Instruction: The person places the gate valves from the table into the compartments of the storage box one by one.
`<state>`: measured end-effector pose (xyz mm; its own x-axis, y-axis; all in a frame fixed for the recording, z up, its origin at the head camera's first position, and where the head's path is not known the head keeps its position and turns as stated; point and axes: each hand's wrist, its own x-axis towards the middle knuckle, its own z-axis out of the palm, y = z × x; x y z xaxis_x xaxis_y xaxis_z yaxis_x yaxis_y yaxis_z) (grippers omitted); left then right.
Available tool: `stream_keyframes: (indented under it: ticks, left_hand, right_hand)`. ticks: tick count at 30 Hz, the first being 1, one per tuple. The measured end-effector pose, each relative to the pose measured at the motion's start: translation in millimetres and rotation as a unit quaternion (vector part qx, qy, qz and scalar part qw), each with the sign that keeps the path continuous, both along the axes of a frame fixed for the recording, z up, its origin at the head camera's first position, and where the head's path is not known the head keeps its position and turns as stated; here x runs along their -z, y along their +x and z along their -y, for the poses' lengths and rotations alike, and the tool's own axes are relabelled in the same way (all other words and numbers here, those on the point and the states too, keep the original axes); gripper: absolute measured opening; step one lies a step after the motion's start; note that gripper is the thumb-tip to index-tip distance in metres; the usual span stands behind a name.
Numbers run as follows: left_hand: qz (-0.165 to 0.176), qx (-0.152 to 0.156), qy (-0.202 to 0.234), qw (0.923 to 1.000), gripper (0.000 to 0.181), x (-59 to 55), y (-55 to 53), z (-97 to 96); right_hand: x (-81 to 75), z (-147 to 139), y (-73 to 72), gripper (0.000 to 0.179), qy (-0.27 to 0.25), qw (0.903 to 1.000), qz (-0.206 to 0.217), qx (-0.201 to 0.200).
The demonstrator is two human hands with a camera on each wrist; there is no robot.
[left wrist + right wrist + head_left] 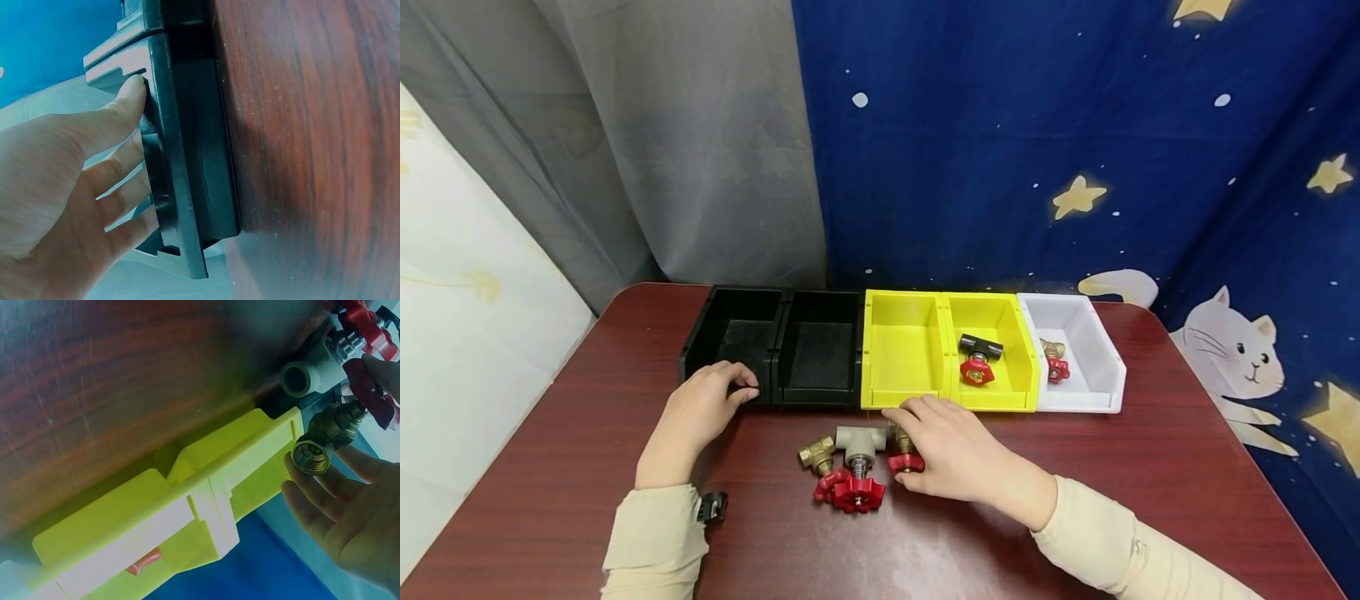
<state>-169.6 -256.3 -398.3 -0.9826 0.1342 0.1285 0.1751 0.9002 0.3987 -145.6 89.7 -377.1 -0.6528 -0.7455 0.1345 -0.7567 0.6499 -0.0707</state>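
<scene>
R hand (951,450) grips brass valve (331,428) across body & red handwheel (369,394), prob for balance; L hand (698,417) at rim of black bin (209,150), can't tell if gripping

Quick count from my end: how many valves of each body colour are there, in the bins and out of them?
Brass valves: 3 (one on the table, one in the right hand, one in the white bin)
Grey valve: 1 (on the table)
Black valve: 1 (in the right-hand yellow bin)
Total: 5
</scene>
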Motion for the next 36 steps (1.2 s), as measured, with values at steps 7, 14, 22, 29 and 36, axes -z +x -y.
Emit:
stream_keyframes:
  ticks: [7,14,22,29,36]
  left_hand:
    - [-0.003,0.0,0.0,1.0,0.005,1.4,-1.5,2.9]
    - [0.001,0.0,0.001,1.0,0.005,1.8,-2.1,2.0]
    - [0.004,-0.003,0.003,1.0,0.006,4.5,-1.2,1.7]
    - [0.001,-0.001,0.002,1.0,0.006,3.6,-0.8,2.3]
    - [0.003,0.0,0.003,1.0,0.006,0.4,-1.5,1.3]
  right_hand:
    - [-8.8,3.0,-5.0,0.073,0.0,1.0,-0.006,-0.002]
    - [-15.6,3.4,-10.1,0.075,0.003,0.9998,-0.018,-0.004]
    - [-20.3,4.2,-21.2,0.077,0.018,0.9991,-0.037,-0.01]
    - [-26.7,5.5,-34.9,0.076,0.025,0.9991,-0.035,0.005]
    - [-33.6,7.2,-49.4,0.076,0.037,0.9983,-0.012,0.045]
